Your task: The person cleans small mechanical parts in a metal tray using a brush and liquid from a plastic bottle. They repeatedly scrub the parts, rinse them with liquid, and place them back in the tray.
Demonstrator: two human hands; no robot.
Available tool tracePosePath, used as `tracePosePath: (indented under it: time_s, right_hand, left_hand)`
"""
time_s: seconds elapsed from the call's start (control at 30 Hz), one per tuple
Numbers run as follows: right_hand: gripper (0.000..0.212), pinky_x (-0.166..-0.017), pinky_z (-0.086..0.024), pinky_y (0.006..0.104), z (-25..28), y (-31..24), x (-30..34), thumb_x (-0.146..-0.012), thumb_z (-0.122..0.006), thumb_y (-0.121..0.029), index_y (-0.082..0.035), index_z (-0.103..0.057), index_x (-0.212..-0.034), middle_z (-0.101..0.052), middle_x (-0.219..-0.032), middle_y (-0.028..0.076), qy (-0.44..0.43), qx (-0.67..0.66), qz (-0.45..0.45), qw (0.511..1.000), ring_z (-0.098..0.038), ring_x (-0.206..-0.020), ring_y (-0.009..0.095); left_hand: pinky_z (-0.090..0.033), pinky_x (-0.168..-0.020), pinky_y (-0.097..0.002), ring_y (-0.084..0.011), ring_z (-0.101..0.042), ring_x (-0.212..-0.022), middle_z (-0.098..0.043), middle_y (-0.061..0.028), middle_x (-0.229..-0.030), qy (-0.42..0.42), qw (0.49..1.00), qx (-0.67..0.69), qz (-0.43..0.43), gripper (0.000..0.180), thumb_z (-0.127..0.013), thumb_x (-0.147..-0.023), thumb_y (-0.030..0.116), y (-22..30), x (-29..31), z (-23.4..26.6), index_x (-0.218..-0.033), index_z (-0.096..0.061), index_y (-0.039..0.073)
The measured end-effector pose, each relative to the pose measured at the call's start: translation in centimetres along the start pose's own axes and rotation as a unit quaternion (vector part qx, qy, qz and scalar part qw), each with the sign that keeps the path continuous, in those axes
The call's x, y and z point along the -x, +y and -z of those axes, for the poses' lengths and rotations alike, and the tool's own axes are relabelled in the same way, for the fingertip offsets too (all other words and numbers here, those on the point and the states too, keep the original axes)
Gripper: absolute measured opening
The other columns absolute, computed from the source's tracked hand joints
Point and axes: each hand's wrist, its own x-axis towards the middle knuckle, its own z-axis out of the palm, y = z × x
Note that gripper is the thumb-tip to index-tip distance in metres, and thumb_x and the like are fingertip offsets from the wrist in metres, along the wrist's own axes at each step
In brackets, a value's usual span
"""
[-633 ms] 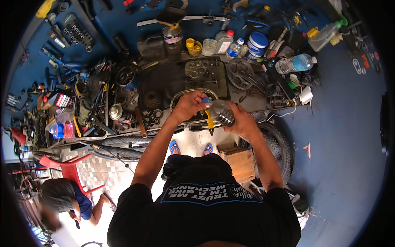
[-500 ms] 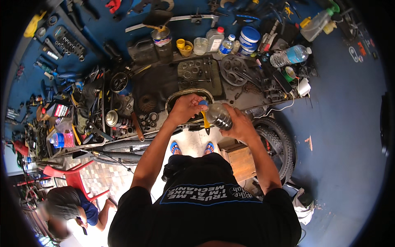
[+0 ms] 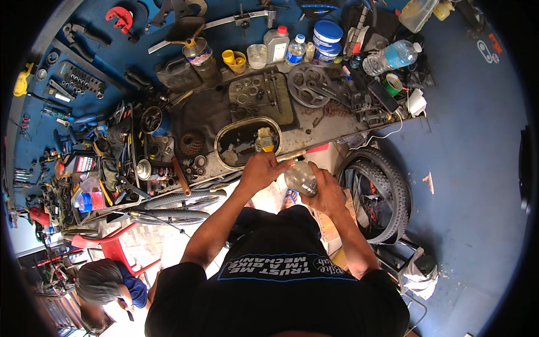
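A clear plastic bottle (image 3: pixel 301 181) with a little in its bottom is tilted in front of me, and my right hand (image 3: pixel 330 194) is wrapped round its side. My left hand (image 3: pixel 260 173) is closed on a yellow-handled paintbrush (image 3: pixel 266 141), whose pale bristles point away from me over an oval metal basin (image 3: pixel 217 147). The left thumb reaches to the bottle's upper end. The bottle's mouth and any cap are hidden by the fingers. Dark liquid and a pale lump show in the basin.
Behind the basin lies a tray (image 3: pixel 263 115) of small metal rings and parts. A crankset (image 3: pixel 307 85) sits to its right; bottles and tubs line the wall. Bicycle tyres (image 3: pixel 387 191) stand at right. Another person (image 3: pixel 109 283) is low at the left, by a red chair (image 3: pixel 120 250).
The brush has swung from hanging below my left hand to pointing over the basin. The blue cap between my left fingers is out of sight. The bottle has turned and moved slightly nearer me.
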Motion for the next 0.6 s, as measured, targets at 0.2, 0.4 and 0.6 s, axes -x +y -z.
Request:
tracePosePath:
  time_s: [0.2, 0.4, 0.6]
  right_hand:
    - [0.113, -0.101, -0.053, 0.0533, -1.1, 2.6, 1.8, -0.066, -0.094, -0.032, -0.015, -0.038, -0.162, -0.061, -0.131, 0.021, 0.083, -0.022, -0.024, 0.996, -0.064, -0.118, 0.044]
    - [0.105, -0.105, -0.053, 0.0493, -0.2, 6.2, 4.0, -0.071, -0.092, -0.026, -0.013, -0.039, -0.161, -0.061, -0.136, 0.023, 0.075, -0.172, -0.031, 0.982, -0.062, -0.126, 0.046]
    - [0.102, -0.111, -0.051, 0.0470, 0.2, 11.3, 6.4, -0.069, -0.092, -0.023, -0.012, -0.043, -0.157, -0.060, -0.142, 0.021, 0.010, -0.294, -0.040, 0.955, -0.060, -0.132, 0.042]
  left_hand:
    - [-0.053, -0.067, -0.0368, -0.0203, -0.066, -0.071, -0.067, -0.0091, -0.076, -0.016, 0.996, 0.005, -0.087, 0.045, -0.091, -0.086, 0.040, 3.3, -0.3, -1.4, -0.090, -0.067, 0.001]
    - [-0.057, -0.076, -0.0343, -0.0213, -0.071, -0.090, -0.071, -0.0093, -0.106, -0.176, 0.964, 0.029, -0.197, 0.033, -0.088, -0.087, 0.013, 6.4, -1.9, -3.8, -0.114, -0.073, 0.003]
    - [-0.059, -0.088, -0.0397, -0.0290, -0.071, -0.108, -0.072, -0.0100, -0.124, -0.316, 0.904, -0.044, -0.285, 0.038, -0.083, -0.086, 0.005, 8.1, -3.8, -7.9, -0.123, -0.076, 0.006]
